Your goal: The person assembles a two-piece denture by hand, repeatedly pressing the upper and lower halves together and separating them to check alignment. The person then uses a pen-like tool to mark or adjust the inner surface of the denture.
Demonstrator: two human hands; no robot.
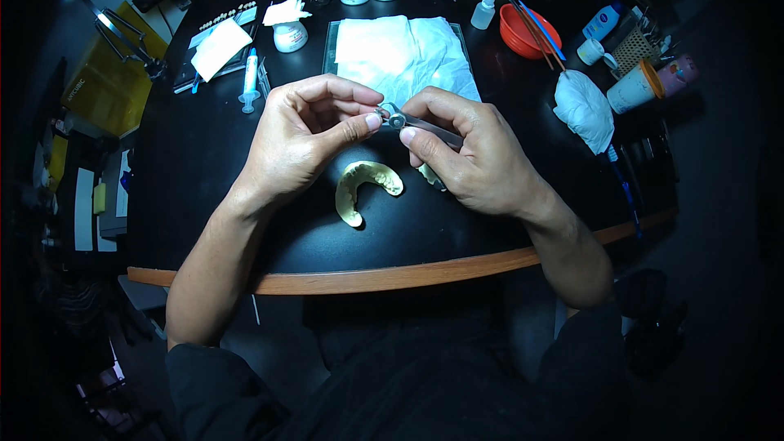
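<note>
Over the middle of the desk, my right hand (pixel 469 143) grips a small metal hinged tool (pixel 397 121) by its handles. The tool has a round pivot; whether it is pliers or a caliper I cannot tell. Its jaw end points at my left hand (pixel 302 126), whose thumb and fingers pinch together right beside it. What they hold there is too small to make out. Below the hands lies a pale yellow, horseshoe-shaped dental cast (pixel 351 188). A second pale cast piece (pixel 430 176) shows partly from behind my right hand.
White tissue (pixel 400 49) covers a pad behind my hands. A syringe (pixel 251 80), a jar (pixel 290 35) and paper (pixel 220 49) lie left. Rightward are a dropper bottle (pixel 483 11), red bowl (pixel 527 33), wrapped white bundle (pixel 583 110) and cup (pixel 633 90). The wooden desk edge (pixel 392 278) runs in front.
</note>
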